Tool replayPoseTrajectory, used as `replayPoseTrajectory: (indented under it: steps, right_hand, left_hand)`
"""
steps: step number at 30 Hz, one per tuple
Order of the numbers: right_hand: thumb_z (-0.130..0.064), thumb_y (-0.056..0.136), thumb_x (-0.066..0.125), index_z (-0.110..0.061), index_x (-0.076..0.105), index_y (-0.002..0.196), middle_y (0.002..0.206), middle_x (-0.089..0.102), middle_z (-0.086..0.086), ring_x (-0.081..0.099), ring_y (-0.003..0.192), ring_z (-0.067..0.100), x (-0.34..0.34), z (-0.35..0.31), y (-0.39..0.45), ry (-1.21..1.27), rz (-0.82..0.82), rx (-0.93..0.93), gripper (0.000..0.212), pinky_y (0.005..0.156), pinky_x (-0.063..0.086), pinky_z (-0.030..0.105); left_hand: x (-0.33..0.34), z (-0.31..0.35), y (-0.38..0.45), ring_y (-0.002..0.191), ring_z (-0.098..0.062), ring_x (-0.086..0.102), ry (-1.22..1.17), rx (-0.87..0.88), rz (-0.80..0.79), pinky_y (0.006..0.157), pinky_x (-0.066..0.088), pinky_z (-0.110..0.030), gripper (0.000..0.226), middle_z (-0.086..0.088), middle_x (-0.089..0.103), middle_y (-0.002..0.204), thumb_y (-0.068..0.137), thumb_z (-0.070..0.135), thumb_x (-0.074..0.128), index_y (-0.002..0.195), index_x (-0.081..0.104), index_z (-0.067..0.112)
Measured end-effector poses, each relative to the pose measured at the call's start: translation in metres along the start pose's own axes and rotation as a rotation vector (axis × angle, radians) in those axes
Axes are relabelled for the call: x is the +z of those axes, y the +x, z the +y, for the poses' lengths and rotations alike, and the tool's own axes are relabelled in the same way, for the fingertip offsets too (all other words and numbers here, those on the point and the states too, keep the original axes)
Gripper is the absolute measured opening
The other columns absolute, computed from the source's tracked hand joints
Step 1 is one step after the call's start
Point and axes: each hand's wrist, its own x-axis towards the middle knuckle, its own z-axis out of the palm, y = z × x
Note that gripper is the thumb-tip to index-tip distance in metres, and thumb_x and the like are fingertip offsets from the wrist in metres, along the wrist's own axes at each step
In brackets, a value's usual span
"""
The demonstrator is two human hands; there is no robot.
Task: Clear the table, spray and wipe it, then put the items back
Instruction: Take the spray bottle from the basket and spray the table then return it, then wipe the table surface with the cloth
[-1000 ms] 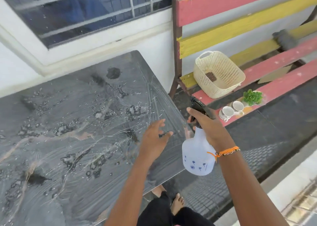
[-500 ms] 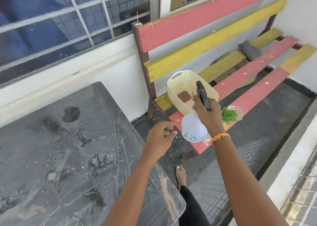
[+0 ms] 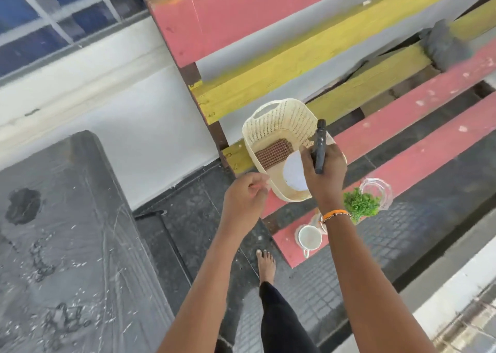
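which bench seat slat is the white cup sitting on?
The white cup sits on the front red slat, the one nearest the person; the basket rests on slats behind it.

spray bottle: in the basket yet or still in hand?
In the grip of the right hand, though the spray bottle's white body sits within the cream basket's rim. Whether it touches the bottom: cannot tell.

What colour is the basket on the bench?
Cream, with a perforated lattice wall; the basket shows in the head view, the only view.
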Motion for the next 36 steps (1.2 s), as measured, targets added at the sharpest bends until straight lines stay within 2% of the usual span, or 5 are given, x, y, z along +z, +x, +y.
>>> replayPoseTrajectory:
  steps: [8, 19, 24, 29, 36]
  right_hand:
    - [-0.016, 0.079, 0.071, 0.001, 0.062, 0.079, 0.079, 0.055, 0.018, 0.052, 0.069, 0.031, 0.042, 0.075, 0.031, -0.086, -0.246, 0.103, 0.019, 0.066, 0.038, 0.034]
    - [0.004, 0.069, 0.073, 0.002, 0.060, 0.096, 0.091, 0.052, 0.010, 0.052, 0.077, 0.023, 0.040, 0.100, 0.023, -0.103, -0.579, 0.120, 0.030, 0.070, 0.038, 0.020]
    - [-0.030, 0.077, 0.075, -0.015, 0.057, 0.118, 0.109, 0.054, 0.001, 0.055, 0.099, 0.019, 0.009, 0.086, 0.061, -0.069, -1.120, 0.351, 0.048, 0.082, 0.041, 0.023]
    - [-0.019, 0.095, 0.045, 0.005, 0.060, 0.091, 0.100, 0.063, 0.021, 0.057, 0.089, 0.033, 0.039, 0.091, 0.124, -0.208, -0.744, 0.213, 0.028, 0.074, 0.041, 0.033]
    - [-0.005, 0.093, 0.045, -0.010, 0.051, 0.128, 0.142, 0.041, 0.011, 0.040, 0.130, 0.027, 0.145, 0.123, 0.162, -0.425, -1.148, 0.100, 0.036, 0.103, 0.035, 0.033]
  left_hand:
    - [0.019, 0.001, 0.050, 0.088, 0.008, 0.055, -0.004, -0.118, 0.011, 0.062, 0.034, 0.008, 0.026, 0.011, 0.062, 0.106, 0.090, 0.015, 0.053, 0.115, 0.061, 0.021]
    - [0.031, -0.003, 0.073, 0.102, -0.002, 0.058, -0.073, -0.254, 0.006, 0.068, 0.040, -0.007, 0.026, 0.010, 0.061, 0.114, 0.092, 0.019, 0.052, 0.117, 0.060, 0.021]
    - [0.035, 0.000, 0.087, 0.099, -0.004, 0.057, -0.111, -0.255, 0.017, 0.074, 0.043, -0.010, 0.020, 0.011, 0.062, 0.106, 0.092, 0.018, 0.053, 0.109, 0.061, 0.022]
    - [0.038, -0.007, 0.099, 0.093, 0.004, 0.055, -0.092, -0.273, 0.025, 0.068, 0.042, -0.005, 0.023, 0.010, 0.062, 0.108, 0.092, 0.018, 0.052, 0.113, 0.062, 0.020]
    - [0.037, -0.024, 0.107, 0.092, 0.007, 0.054, -0.070, -0.332, 0.034, 0.058, 0.041, -0.001, 0.027, 0.011, 0.062, 0.108, 0.092, 0.017, 0.050, 0.116, 0.061, 0.024]
